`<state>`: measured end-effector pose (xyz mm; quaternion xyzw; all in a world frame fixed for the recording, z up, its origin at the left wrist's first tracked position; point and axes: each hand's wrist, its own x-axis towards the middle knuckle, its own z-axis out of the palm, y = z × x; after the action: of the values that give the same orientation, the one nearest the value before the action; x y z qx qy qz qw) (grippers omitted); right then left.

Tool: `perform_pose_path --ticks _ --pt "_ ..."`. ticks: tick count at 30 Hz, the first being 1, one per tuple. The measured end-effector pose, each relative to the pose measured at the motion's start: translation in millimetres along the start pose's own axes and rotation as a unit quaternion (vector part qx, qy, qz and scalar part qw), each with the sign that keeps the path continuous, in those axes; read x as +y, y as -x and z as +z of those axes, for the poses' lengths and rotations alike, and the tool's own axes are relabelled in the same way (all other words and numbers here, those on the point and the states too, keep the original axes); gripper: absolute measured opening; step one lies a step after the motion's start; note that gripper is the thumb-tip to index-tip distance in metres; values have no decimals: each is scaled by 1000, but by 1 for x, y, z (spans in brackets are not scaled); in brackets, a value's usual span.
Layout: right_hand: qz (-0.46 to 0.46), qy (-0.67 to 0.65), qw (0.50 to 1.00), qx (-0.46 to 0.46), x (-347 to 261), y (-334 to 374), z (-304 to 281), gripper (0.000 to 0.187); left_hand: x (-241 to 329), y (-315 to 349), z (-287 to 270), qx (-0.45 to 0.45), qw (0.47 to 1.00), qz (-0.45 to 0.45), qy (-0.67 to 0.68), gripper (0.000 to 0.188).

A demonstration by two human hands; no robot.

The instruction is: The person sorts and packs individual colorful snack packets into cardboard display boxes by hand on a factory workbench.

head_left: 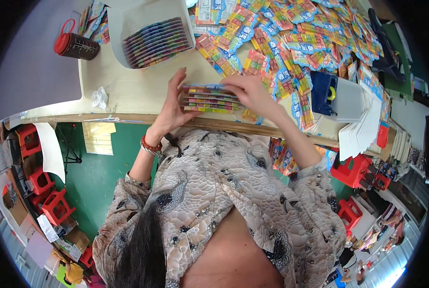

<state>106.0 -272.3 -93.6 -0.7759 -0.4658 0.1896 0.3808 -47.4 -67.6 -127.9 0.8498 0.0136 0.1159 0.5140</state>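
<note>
Stack of colourful packs (209, 103) above the near edge of the table (133, 98)
The left hand (170, 108) curls round the stack's left end; the right hand (256, 93) grips its right end, near a heap of loose packs (293, 43).

- Looks like a small packing workshop.
- Twelve o'clock: a long pale worktable (128, 91).
- One o'clock: a heap of near-identical colourful flat packs (315, 43).
- Eleven o'clock: a white bin (147, 10) with a row (154, 44) of similar packs.
- Three, four and eight o'clock: red plastic stools (349, 172).
- Nine o'clock: plain green floor (99, 178).
</note>
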Motion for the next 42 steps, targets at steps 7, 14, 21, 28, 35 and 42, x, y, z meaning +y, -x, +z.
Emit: perform_pose_path --ticks 7,14,21,28,35,42 --pt "195 75 959 191 32 -53 -41 35 -6 4 -6 -89 984 -101 113 71" --pt "154 332 883 295 127 -95 -20 46 -1 -1 -4 -98 977 -132 137 56" --pt "121 -177 932 293 60 -75 -57 23 -14 2 -3 -98 986 -48 123 71" --pt "32 18 999 -30 1 -29 -10 21 -4 -1 6 16 980 -28 196 92" --pt "-51 225 968 -97 48 -20 -53 54 -1 -3 -8 -125 981 -85 122 77" --pt "-26 397 905 -152 76 -24 -84 57 -4 0 -4 -118 981 -87 129 69"
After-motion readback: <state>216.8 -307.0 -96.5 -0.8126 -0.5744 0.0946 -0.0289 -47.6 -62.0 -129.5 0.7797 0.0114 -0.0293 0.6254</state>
